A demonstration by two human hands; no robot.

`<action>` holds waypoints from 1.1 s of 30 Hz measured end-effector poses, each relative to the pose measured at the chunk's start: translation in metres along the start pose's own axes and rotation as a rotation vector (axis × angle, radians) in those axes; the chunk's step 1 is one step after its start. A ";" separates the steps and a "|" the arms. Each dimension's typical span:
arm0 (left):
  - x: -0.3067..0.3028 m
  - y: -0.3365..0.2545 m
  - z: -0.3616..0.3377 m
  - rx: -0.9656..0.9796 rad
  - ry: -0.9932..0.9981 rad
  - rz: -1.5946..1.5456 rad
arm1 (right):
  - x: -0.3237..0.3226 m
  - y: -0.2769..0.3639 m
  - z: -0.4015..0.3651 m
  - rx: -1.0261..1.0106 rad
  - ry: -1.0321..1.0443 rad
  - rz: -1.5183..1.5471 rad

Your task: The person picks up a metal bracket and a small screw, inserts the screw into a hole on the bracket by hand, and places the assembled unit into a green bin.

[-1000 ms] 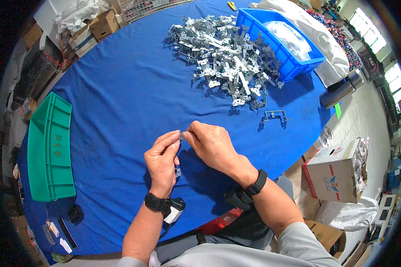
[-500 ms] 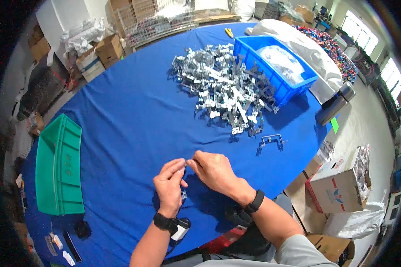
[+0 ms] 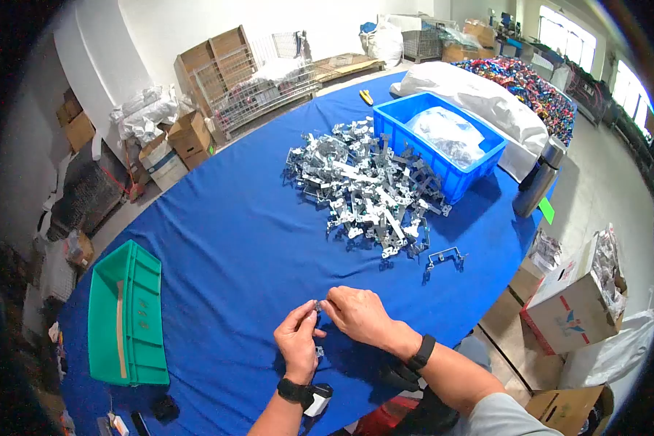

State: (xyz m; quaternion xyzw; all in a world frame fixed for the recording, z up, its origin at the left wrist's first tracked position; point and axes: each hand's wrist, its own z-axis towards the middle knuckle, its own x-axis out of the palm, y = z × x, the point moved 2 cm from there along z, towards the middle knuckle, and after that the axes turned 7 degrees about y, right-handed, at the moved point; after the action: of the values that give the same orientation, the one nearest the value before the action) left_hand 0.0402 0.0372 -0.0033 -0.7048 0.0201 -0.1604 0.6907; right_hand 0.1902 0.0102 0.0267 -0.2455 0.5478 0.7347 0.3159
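My left hand [image 3: 296,347] and my right hand [image 3: 363,317] meet fingertip to fingertip above the blue cloth near the table's front. Pinched between them is a small metal bracket [image 3: 319,351], mostly covered by the fingers; one end shows below my left fingers. Both hands are closed on it. Farther up the table lies a heap of similar metal brackets [image 3: 370,190]. A single bracket [image 3: 444,263] rests apart from the heap, to the right of my hands.
Behind the heap stands a blue bin [image 3: 463,178] with a clear plastic bag inside. At left is a green bin [image 3: 147,320]. A steel thermos [image 3: 539,182] stands near the right edge, and a yellow-handled tool [image 3: 366,97] lies at the far edge. Cardboard boxes [image 3: 570,305] sit beyond the table.
My view has tilted up, so the table and everything on it appear lower. Both hands stay together, pinching the bracket, with little change in their grip.
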 end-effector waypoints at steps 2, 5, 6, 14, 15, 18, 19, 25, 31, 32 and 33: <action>0.000 -0.001 0.000 -0.008 -0.005 -0.007 | -0.001 0.001 -0.001 0.010 -0.005 0.022; -0.001 0.001 0.000 -0.020 -0.008 -0.011 | -0.006 0.004 0.000 0.062 0.041 0.005; -0.001 0.001 0.000 -0.016 -0.007 -0.009 | -0.007 0.004 0.000 0.104 0.092 -0.033; -0.001 0.000 0.000 -0.001 -0.004 -0.022 | -0.006 0.004 -0.001 0.042 0.012 0.079; -0.001 0.001 0.000 -0.002 -0.004 -0.021 | -0.005 0.002 -0.001 0.017 -0.007 0.104; -0.001 0.001 0.001 0.005 -0.005 -0.029 | -0.003 0.001 -0.001 -0.055 -0.019 0.125; -0.001 0.001 0.001 0.008 0.001 -0.022 | -0.004 0.001 -0.001 -0.056 -0.017 0.127; -0.001 0.001 0.000 -0.014 0.015 -0.018 | -0.003 0.004 -0.003 -0.155 -0.086 -0.138; -0.002 0.005 0.002 -0.027 0.016 -0.038 | -0.001 0.008 -0.001 -0.137 -0.111 -0.103; -0.003 0.006 0.001 -0.039 0.001 -0.025 | -0.001 0.008 -0.002 -0.137 -0.101 -0.099; -0.002 0.005 0.001 -0.032 0.001 -0.029 | -0.001 0.006 -0.001 -0.139 -0.092 -0.096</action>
State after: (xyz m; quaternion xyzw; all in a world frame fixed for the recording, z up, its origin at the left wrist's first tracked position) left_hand 0.0395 0.0380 -0.0088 -0.7158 0.0127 -0.1704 0.6770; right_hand 0.1868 0.0076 0.0311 -0.2589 0.4682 0.7653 0.3578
